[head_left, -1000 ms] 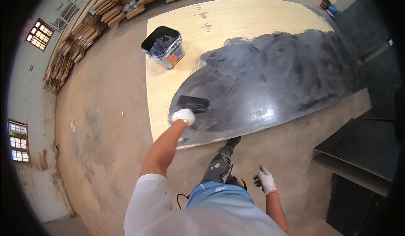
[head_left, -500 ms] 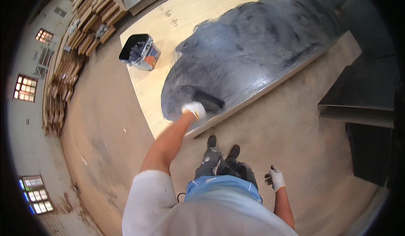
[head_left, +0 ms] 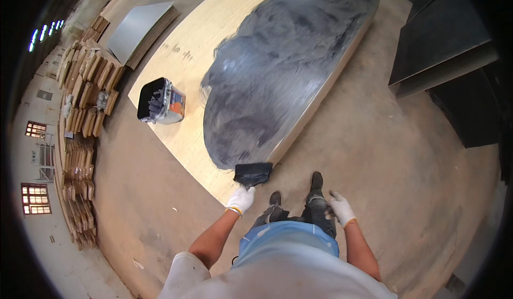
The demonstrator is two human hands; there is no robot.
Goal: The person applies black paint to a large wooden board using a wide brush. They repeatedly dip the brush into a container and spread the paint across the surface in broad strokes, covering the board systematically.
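Our left hand [head_left: 241, 200] is gripping a black spreader [head_left: 253, 174] at the near end of the dark-smeared board [head_left: 195, 71]; our right hand [head_left: 340, 208] is hanging loosely open.

Pale board [head_left: 206, 29]: dark paste [head_left: 267, 74] spread over much of it, right side. Tub [head_left: 163, 102] upright near left corner. Spreader [head_left: 253, 174] at near end.

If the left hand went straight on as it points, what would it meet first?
Beyond the black spreader held in the left hand, probably the dark-coated board; the hand's height above it is unclear.
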